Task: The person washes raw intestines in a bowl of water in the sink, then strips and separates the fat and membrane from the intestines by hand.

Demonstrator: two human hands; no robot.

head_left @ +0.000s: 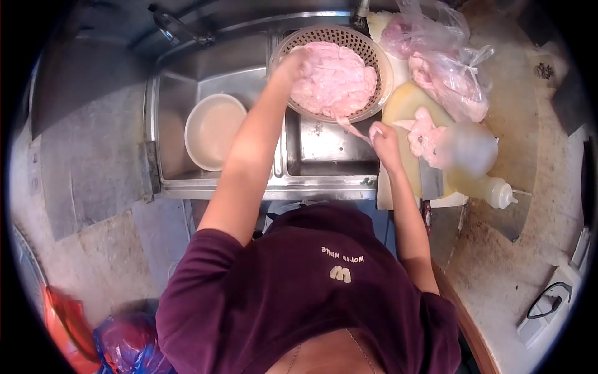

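Note:
A brown colander point(367, 47) heaped with pale pink raw meat point(333, 78) sits over the back of the right sink basin. My left hand point(293, 65) is at the left side of the heap, touching the meat; its fingers are blurred. My right hand point(384, 142) is closed around the end of a thin strip of meat point(350, 126), which stretches from the colander's front rim. Right of that hand, more pink pieces point(425, 134) lie on a yellowish cutting board point(402, 103). A cleaver point(431, 179) rests on the board's front part.
A pale round bowl point(215, 131) stands in the left sink basin point(174, 93), below a faucet point(174, 26). Clear plastic bags of pink meat point(448, 84) lie behind the board. A squeeze bottle point(492, 191) lies to its right, beside a blurred round thing point(471, 149).

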